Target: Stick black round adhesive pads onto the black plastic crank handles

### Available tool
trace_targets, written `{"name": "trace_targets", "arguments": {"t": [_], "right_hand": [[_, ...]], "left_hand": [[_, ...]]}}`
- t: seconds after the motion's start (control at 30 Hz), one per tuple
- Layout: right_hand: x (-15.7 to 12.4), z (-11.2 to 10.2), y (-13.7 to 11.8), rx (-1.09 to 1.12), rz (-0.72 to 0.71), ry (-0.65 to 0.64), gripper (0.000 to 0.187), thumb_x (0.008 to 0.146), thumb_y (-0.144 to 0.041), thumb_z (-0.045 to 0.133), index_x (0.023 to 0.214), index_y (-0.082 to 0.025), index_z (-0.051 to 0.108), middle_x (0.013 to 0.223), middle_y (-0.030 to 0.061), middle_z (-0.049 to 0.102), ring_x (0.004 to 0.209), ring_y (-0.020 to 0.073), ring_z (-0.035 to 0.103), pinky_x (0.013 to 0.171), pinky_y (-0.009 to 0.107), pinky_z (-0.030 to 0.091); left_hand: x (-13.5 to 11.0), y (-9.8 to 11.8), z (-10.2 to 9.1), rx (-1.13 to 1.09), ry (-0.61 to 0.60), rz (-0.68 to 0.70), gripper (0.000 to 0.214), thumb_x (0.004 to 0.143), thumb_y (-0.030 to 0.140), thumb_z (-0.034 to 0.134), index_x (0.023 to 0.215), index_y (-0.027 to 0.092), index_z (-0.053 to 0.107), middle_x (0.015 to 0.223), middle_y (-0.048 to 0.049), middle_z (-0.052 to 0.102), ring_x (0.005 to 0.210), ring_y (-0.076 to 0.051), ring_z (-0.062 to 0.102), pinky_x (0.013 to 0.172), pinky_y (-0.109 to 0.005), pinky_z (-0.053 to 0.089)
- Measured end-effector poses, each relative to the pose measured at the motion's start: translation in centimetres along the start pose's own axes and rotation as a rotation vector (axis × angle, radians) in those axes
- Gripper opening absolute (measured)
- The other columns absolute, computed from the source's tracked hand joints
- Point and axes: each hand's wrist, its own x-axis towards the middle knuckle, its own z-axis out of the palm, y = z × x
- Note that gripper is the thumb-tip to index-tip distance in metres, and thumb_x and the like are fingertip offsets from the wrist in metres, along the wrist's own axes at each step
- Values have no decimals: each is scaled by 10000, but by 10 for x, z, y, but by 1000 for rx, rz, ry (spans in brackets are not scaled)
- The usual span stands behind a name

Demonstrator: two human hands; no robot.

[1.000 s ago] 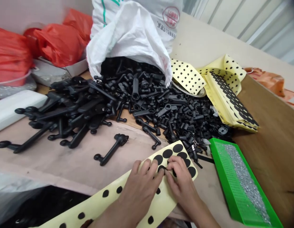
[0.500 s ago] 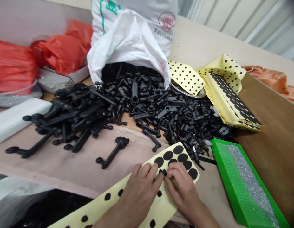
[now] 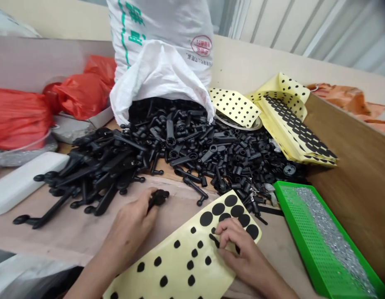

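My left hand is closed around a black crank handle lying on the pinkish work surface, its round hub end showing past my fingers. My right hand pinches a black round sticker, seen bent and nearly edge-on, just above a yellow backing sheet. Large black discs sit at the sheet's far end; elsewhere it shows small black dots. Left of my left hand, a pile of similar black crank handles is heaped up.
Behind, a white woven sack spills black plastic parts. At right stand a green tray of small metal pieces, a stack of sticker sheets and a brown board. Red bags and a white block are at left.
My left hand has left the sticker sheet and moved left onto the crank handle. My right hand has lifted a sticker from the sheet. The view has shifted slightly.
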Motion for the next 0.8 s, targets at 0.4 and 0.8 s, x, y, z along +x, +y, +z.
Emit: {"name": "trace_targets", "arguments": {"t": [0.4,0.8], "right_hand": [[6,-20,-13,837,326,133,288,668,-408,704,617,-189,525,972,77,556,874,228,519,730,319,424],[16,-12,-25,1144,442,15,178,612,-256,747,611,-166,594,1016,57,515,902,201,472,767,278,355]], "left_hand": [[-29,67,26,-959,-507,-220,427,740,347,533,1131,184,582,871,-38,680,623,-149,580,634,-277,476],[-32,70,26,-877,-515,-296,444,808,382,464,1186,179,576,635,9,639,716,-200,581,710,-295,406]]}}
